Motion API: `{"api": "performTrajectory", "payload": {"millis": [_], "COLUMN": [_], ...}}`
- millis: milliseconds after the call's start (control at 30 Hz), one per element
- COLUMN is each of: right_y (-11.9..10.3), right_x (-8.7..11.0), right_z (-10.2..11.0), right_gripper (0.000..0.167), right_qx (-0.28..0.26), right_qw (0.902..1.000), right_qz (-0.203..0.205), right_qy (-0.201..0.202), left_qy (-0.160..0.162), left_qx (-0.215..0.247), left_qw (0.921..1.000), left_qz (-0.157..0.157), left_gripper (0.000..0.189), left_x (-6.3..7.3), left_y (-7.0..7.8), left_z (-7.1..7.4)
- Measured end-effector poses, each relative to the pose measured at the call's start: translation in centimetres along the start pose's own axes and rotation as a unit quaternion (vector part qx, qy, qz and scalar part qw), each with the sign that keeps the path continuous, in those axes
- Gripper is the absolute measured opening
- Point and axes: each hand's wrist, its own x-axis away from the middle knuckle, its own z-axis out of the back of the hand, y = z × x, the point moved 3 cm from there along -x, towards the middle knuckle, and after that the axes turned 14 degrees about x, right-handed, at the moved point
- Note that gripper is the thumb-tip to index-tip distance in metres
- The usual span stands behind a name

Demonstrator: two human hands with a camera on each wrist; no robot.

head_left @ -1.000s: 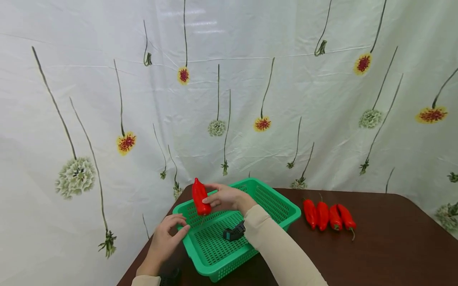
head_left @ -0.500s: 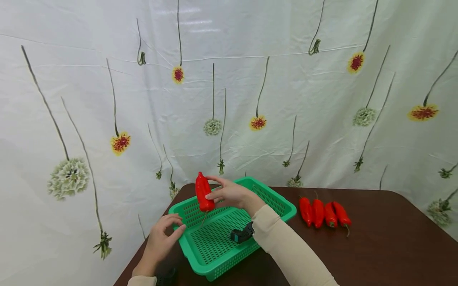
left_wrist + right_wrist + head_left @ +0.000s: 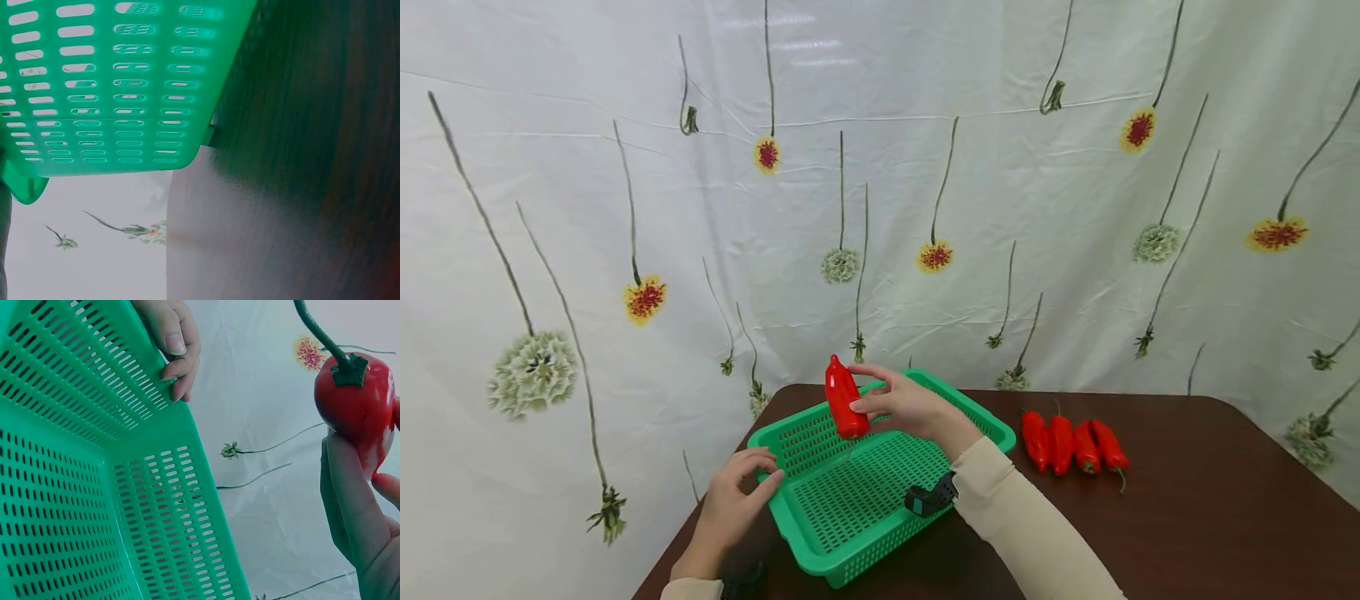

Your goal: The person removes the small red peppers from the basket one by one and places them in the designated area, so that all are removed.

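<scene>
In my right hand [image 3: 910, 408] I hold a red chili pepper [image 3: 842, 398], pinched between thumb and fingers above the green basket [image 3: 827, 565]. Its narrow tip points up in the head view, and the stem hangs down. The right wrist view shows the pepper [image 3: 359, 403] from its green stem end, off to one side of the basket wall [image 3: 169, 506]. My left hand [image 3: 730, 504] stays at the basket's left corner, its fingers loosely bent and fingertips right at the rim. Holes line the basket's side [image 3: 106, 94] in the left wrist view.
Several red peppers [image 3: 1060, 444] lie side by side on the dark brown table [image 3: 1195, 492], to the right of the basket. A white curtain [image 3: 895, 208] with printed flowers hangs behind. A black band [image 3: 931, 495] sits on my right wrist.
The pepper in my right hand has shifted right and slightly up in the head view. The whole scene has slid a little left. My left hand stays at the basket corner.
</scene>
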Motion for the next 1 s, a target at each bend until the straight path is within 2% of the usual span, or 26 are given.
{"api": "performTrajectory", "payload": {"millis": [333,633,1000], "right_y": [1.0,2.0,3.2], "right_x": [2.3,4.8,7.7], "right_z": [2.3,4.6,8.0], "right_gripper": [0.063,0.062,0.064], "right_qx": [-0.013,-0.031,-0.036], "right_qw": [0.9989,0.9963,0.9913], "right_qz": [0.014,0.004,0.033], "right_qy": [0.044,0.08,0.122], "left_qy": [0.0,0.0,0.001], "left_qx": [0.003,0.014,0.019], "left_qw": [1.0,0.9999,0.9998], "left_qz": [-0.006,-0.003,-0.008], "left_gripper": [0.016,0.016,0.017], "left_x": [0.0,-0.1,0.0], "left_y": [0.0,0.0,-0.2], "left_z": [-0.2,-0.2,-0.2]}}
